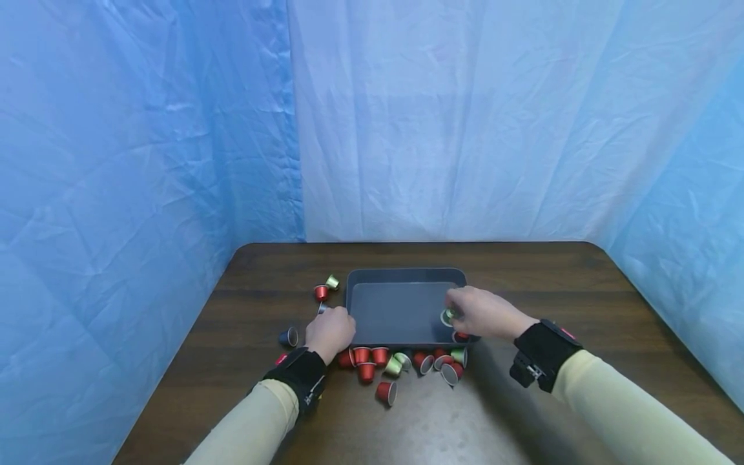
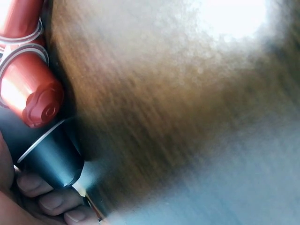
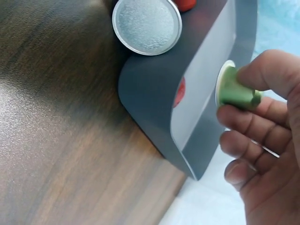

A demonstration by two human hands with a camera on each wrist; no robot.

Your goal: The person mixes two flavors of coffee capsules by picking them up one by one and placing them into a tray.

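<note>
My right hand (image 1: 485, 313) pinches a green coffee capsule (image 3: 234, 89) between thumb and fingers, above the right end of a dark grey tray (image 1: 395, 310). Below it, a red capsule (image 3: 180, 93) lies inside the tray by the near right corner. At the tray's left side is my left hand (image 1: 331, 330), fingers curled. In the left wrist view it holds a dark capsule (image 2: 56, 157), partly hidden by the hand. Red capsules (image 2: 30, 86) are close beside that one.
Several red and green capsules (image 1: 392, 366) lie along the tray's near edge, one red capsule (image 1: 386, 392) nearer. Left of the tray are a dark capsule (image 1: 289, 336), a red capsule (image 1: 321, 292) and a green capsule (image 1: 332, 282). Blue sheeting (image 1: 453, 129) hangs behind the wooden table (image 1: 523, 271).
</note>
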